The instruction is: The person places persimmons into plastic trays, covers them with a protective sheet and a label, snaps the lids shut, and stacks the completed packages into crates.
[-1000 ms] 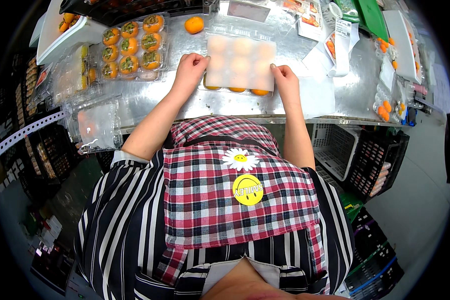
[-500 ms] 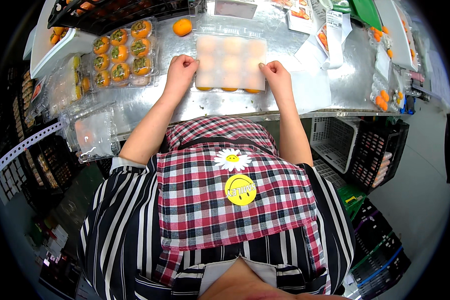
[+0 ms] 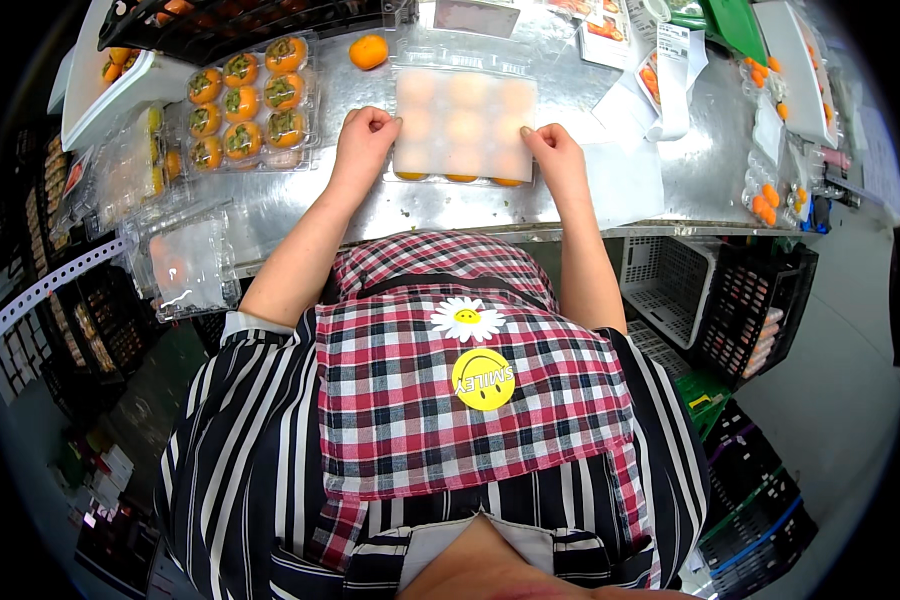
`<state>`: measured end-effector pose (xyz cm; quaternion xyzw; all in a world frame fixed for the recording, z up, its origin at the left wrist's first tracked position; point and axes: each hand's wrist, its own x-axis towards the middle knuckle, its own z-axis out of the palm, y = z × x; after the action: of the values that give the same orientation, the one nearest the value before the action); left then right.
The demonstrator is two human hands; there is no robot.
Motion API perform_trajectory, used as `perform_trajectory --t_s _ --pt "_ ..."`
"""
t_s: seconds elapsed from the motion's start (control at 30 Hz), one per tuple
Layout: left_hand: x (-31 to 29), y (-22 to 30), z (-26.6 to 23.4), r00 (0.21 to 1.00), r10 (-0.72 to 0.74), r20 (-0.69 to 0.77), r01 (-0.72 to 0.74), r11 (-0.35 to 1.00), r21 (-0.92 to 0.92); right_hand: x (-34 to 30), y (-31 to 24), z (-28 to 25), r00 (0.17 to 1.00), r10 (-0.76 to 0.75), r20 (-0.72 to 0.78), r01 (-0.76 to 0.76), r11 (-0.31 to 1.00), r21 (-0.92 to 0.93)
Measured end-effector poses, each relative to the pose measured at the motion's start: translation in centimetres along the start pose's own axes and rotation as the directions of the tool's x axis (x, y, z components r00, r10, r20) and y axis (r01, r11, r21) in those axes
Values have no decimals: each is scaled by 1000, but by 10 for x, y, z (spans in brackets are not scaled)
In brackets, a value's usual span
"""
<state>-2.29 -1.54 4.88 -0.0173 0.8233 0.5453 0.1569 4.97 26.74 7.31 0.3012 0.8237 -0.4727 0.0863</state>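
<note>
A translucent white sheet (image 3: pixel 465 122) lies over a clear plastic tray of persimmons, whose orange shapes show through in rows. Along the near edge, the bottoms of a few persimmons (image 3: pixel 460 179) stick out from under it. My left hand (image 3: pixel 367 143) pinches the sheet's left edge between thumb and fingers. At its right edge, my right hand (image 3: pixel 555 152) pinches it the same way. Left of my left hand sits another clear tray (image 3: pixel 313 100) of persimmons with green leafy tops facing up. A single loose persimmon (image 3: pixel 368 52) rests beyond my left hand.
A black crate (image 3: pixel 250 30) stands at the back left beside a white foam box (image 3: pixel 120 105). Stacked clear packaging (image 3: pixel 185 262) hangs at the table's left front edge. Printed labels (image 3: pixel 673 85) and white paper (image 3: pixel 622 182) lie to the right; crates (image 3: pixel 667 285) stand below the metal table.
Hardly anything differs. Both hands still pinch the sheet's edges, and the whole view has shifted very slightly.
</note>
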Motion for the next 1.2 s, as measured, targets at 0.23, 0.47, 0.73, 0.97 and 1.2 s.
perform_trajectory --t_s 0.23,0.47,0.73,0.97,1.2 --pt "14 33 -10 958 219 -184 -212 976 53 37 -29 -37 888 -318 -334 378 916 132" --pt "24 87 -9 824 534 -191 -516 845 140 93 -107 -55 815 -488 -314 577 739 348" --pt "-23 56 7 757 566 326 -652 620 436 88 -121 -52 723 -669 -170 666 611 427" --pt "-25 47 6 751 580 316 -654 589 475 39 -96 -52 722 -676 -146 690 688 224" --pt "-74 44 -30 798 506 328 -600 719 350 -13 -67 -43 749 -656 -89 662 744 89"
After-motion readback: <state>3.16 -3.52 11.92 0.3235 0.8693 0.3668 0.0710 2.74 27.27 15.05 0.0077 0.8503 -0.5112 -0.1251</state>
